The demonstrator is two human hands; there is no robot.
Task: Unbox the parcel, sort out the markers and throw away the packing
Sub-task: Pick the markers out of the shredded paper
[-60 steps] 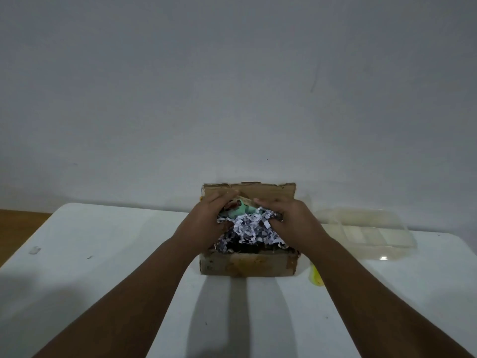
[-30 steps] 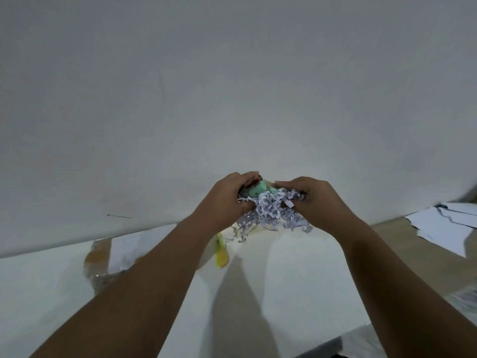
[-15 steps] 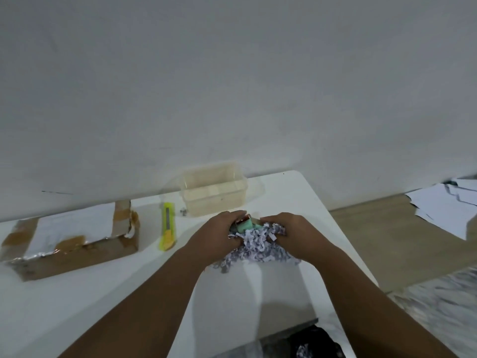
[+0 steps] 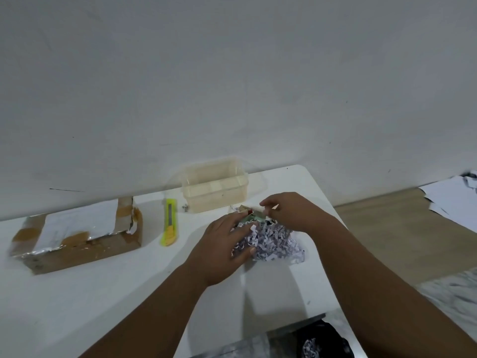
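The left hand (image 4: 222,250) lies flat and spread over the left side of a shred heap (image 4: 271,241), its thumb pressing into the paper strips, gripping nothing that can be made out. The right hand (image 4: 291,210) hovers at the heap's far edge with its fingers curled and pinched on a small pale scrap; whether it holds anything more I cannot tell. The heap of white and grey paper sits on the desk (image 4: 77,293) near its right end. Poking out of the far side of the heap, between the two hands, is a green pack (image 4: 254,217) with a red and tan bit at its top; it is partly buried, so its contents cannot be read. Just beyond the heap stands a clear tub (image 4: 215,192), close to the wall. Left of the tub lies a yellow cutter (image 4: 169,222), lengthwise toward the wall. Further left sits the box (image 4: 77,241), brown card with tape and a white label on top, well apart from the hands. At the bottom edge, below the desk's near corner, a black bag (image 4: 322,342) shows some shreds inside. White sheets (image 4: 451,200) lie on the floor at far right.
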